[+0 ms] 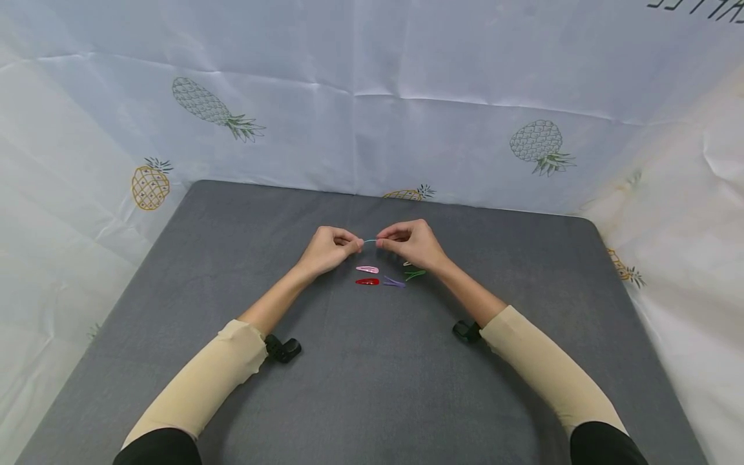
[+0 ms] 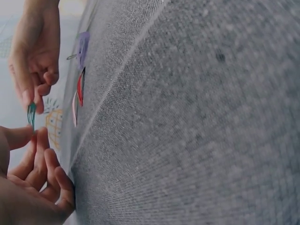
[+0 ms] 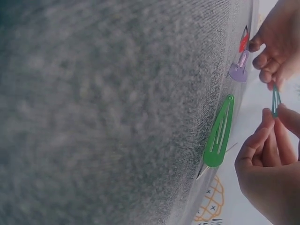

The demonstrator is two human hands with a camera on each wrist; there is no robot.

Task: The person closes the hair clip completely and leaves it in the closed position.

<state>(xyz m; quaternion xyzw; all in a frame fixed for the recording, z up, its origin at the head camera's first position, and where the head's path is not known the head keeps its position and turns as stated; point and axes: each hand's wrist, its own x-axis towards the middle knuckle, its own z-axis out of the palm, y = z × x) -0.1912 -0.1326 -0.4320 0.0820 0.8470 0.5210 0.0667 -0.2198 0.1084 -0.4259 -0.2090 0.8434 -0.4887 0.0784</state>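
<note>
A teal snap hair clip (image 1: 369, 241) is held above the table between both hands. My left hand (image 1: 328, 250) pinches one end between thumb and fingertips, and my right hand (image 1: 414, 244) pinches the other. In the right wrist view, slots show in the teal clip (image 3: 276, 101). Below the hands lie a pink hair clip (image 1: 367, 269), a red one (image 1: 367, 281), a purple one (image 1: 394, 282) and a green one (image 1: 415, 274). The green and purple clips look spread into a V. Beside the right hand, a pale clip (image 1: 407, 263) is partly hidden.
The clips lie on a grey cloth-covered table (image 1: 360, 387). A white curtain with printed pineapples (image 1: 378, 142) hangs behind its far edge. Black wrist cameras are strapped near the left sleeve (image 1: 221, 361) and the right sleeve (image 1: 546, 368).
</note>
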